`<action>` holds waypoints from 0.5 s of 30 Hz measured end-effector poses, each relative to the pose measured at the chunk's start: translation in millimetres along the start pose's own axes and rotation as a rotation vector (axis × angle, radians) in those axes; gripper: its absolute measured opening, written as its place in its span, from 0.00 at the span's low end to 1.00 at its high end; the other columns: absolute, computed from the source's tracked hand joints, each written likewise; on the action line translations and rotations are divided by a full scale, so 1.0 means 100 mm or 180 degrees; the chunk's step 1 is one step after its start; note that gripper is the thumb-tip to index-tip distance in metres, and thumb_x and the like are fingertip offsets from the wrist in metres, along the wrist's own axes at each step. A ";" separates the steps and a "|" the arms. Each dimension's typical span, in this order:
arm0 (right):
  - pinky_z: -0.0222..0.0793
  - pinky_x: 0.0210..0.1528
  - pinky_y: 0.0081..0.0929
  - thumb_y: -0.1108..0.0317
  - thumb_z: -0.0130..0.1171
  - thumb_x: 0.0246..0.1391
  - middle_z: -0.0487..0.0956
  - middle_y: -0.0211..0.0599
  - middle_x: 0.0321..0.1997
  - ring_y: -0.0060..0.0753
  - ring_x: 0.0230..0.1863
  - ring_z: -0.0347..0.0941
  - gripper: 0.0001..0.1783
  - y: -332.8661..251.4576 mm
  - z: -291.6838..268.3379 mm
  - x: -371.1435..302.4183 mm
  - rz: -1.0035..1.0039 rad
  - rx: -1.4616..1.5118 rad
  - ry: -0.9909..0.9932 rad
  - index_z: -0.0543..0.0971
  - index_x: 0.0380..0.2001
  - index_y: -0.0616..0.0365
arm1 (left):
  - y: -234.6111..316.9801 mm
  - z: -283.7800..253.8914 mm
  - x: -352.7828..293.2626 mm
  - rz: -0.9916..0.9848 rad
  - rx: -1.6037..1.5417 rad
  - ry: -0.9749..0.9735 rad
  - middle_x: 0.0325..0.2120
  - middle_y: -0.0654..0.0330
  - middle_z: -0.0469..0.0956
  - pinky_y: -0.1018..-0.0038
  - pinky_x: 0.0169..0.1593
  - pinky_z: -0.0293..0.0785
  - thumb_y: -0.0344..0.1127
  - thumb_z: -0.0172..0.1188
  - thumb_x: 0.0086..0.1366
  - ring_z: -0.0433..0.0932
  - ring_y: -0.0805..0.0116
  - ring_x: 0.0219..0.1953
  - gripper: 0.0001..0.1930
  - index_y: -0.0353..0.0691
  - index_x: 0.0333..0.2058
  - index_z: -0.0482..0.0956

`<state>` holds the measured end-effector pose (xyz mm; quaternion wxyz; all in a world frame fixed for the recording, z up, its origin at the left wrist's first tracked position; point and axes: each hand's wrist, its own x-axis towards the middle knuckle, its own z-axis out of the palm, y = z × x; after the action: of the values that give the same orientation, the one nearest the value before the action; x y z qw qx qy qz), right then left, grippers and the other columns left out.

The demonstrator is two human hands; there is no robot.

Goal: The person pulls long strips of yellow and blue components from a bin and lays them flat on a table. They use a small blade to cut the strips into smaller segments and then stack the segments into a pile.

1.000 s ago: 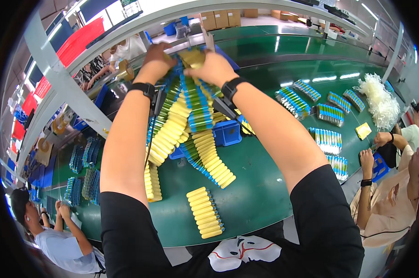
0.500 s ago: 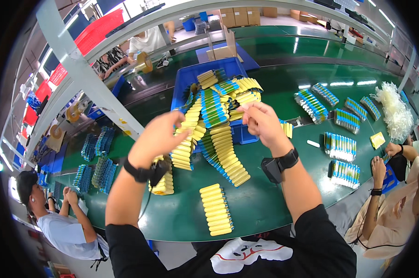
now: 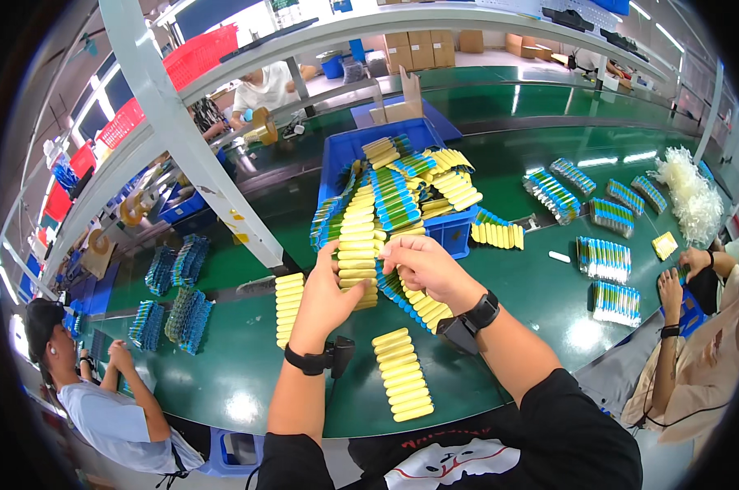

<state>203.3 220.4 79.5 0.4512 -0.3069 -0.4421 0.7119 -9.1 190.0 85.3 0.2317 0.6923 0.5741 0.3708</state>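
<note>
Touching ribbed strip (image 3: 358, 237) of rounded yellow rods, bare hands (image 3: 324, 298)

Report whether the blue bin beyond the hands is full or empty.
Full: strips of yellow, blue and green pieces heap in the blue bin and spill over its near side.
</note>
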 end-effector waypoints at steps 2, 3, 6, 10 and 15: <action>0.45 0.16 0.15 0.64 0.61 0.64 0.80 0.30 0.32 0.07 0.15 0.55 0.08 0.01 -0.01 -0.01 0.0212 -0.0128 -0.0121 0.79 0.39 0.57 | -0.09 -0.01 0.01 -0.0206 -0.0516 -0.0346 0.42 0.57 0.75 0.74 0.46 0.74 0.28 0.72 0.54 0.76 0.71 0.40 0.39 0.36 0.64 0.63; 0.45 0.16 0.15 0.64 0.61 0.64 0.80 0.30 0.32 0.07 0.15 0.55 0.08 0.00 0.01 -0.02 0.0238 -0.0142 -0.0106 0.79 0.39 0.57 | -0.17 0.00 0.02 0.0119 -0.0360 -0.0169 0.41 0.59 0.77 0.74 0.47 0.74 0.25 0.69 0.57 0.76 0.72 0.41 0.36 0.36 0.63 0.64; 0.49 0.18 0.14 0.63 0.61 0.64 0.80 0.27 0.31 0.07 0.19 0.58 0.10 0.02 0.06 -0.06 0.0031 -0.0806 0.0191 0.80 0.40 0.58 | -0.23 0.00 0.00 0.0282 -0.0965 -0.0219 0.43 0.59 0.78 0.75 0.49 0.74 0.20 0.64 0.60 0.77 0.73 0.44 0.31 0.36 0.62 0.65; 0.59 0.28 0.14 0.63 0.64 0.62 0.80 0.24 0.33 0.08 0.28 0.66 0.13 0.02 0.16 -0.17 -0.0115 -0.1255 -0.0061 0.81 0.44 0.60 | -0.09 -0.05 -0.07 0.0285 -0.2371 -0.0448 0.49 0.59 0.75 0.74 0.49 0.76 0.17 0.60 0.63 0.78 0.72 0.49 0.28 0.36 0.61 0.66; 0.73 0.46 0.18 0.69 0.67 0.60 0.83 0.30 0.44 0.15 0.42 0.77 0.18 0.09 0.25 -0.31 -0.0246 -0.0889 -0.0553 0.79 0.51 0.64 | 0.10 -0.08 -0.18 0.0000 -0.2949 -0.0857 0.58 0.55 0.69 0.72 0.58 0.74 0.16 0.61 0.62 0.75 0.67 0.57 0.32 0.36 0.64 0.63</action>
<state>192.0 181.4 82.9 0.3912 -0.2867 -0.5855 0.6495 -10.2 169.1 93.7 0.5879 0.5581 0.3134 0.4946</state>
